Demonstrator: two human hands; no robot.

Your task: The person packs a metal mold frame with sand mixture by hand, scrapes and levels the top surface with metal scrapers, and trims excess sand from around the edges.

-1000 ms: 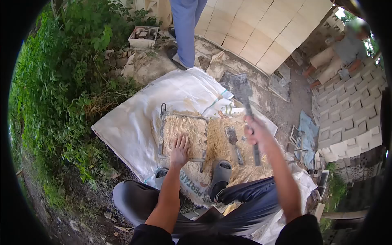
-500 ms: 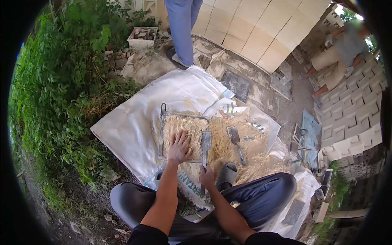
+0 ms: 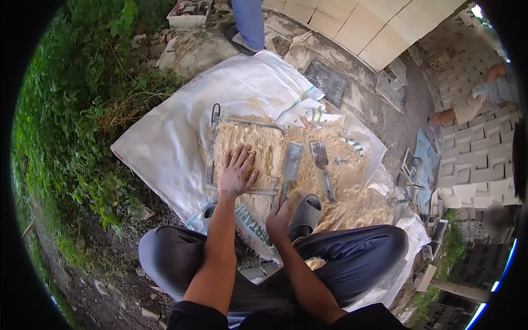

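My left hand (image 3: 237,175) lies with fingers spread on a bed of pale, crumbly sandy material (image 3: 250,140). A rectangular metal frame (image 3: 209,157) with a wire loop at its far left corner surrounds that material. The handle of a flat-bladed trowel (image 3: 292,159) is gripped in my right hand (image 3: 278,217). Its blade is just right of the frame, over loose sandy material (image 3: 352,181). Another trowel (image 3: 320,157) rests on this loose heap, farther right, with nobody holding it.
A white woven sack (image 3: 159,137) lies beneath everything. A dark flat slab (image 3: 325,81) sits behind it. One person's legs (image 3: 248,25) stand at the back, and another person (image 3: 487,96) is at right beside stacked pale blocks (image 3: 473,165). Plants (image 3: 71,115) grow on the left.
The trowel in my right hand has moved from the frame's right edge to the loose material beside it. My left hand stays on the framed material. The person at right has shifted.
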